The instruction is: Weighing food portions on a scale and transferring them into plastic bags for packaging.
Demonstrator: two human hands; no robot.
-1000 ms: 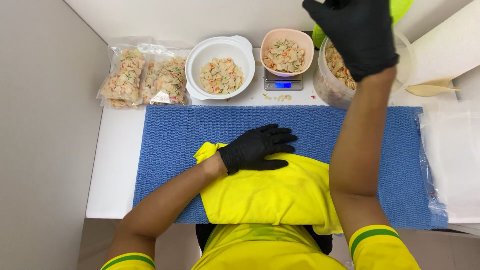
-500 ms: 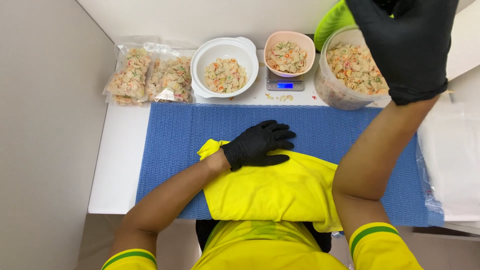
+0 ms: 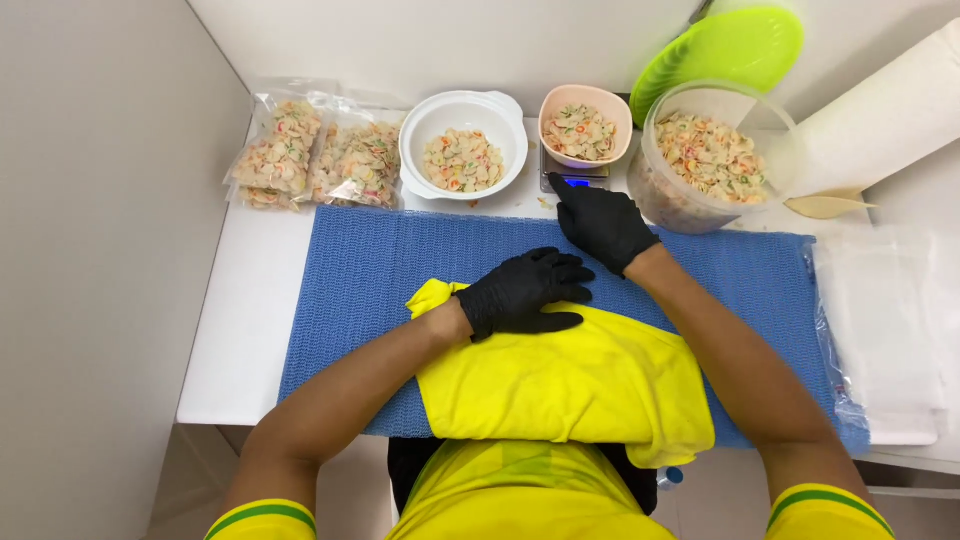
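Both my hands wear black gloves. My left hand (image 3: 522,290) rests flat, fingers apart, on a yellow cloth (image 3: 570,385) that lies over the blue mat (image 3: 370,270). My right hand (image 3: 600,222) reaches forward with its index fingertip at the front of a small digital scale (image 3: 572,178). On the scale stands a pink bowl (image 3: 585,125) of coloured shell pasta. Neither hand holds anything.
A white bowl (image 3: 463,145) of pasta stands left of the scale. Two filled clear bags (image 3: 315,155) lie at the far left. A big clear tub (image 3: 715,155) of pasta stands right, a green lid (image 3: 720,55) behind it. Empty plastic bags (image 3: 880,320) and a paper roll (image 3: 885,110) lie right.
My right hand has come down from high in front of the camera to the scale's front edge. My left hand has stayed on the yellow cloth.
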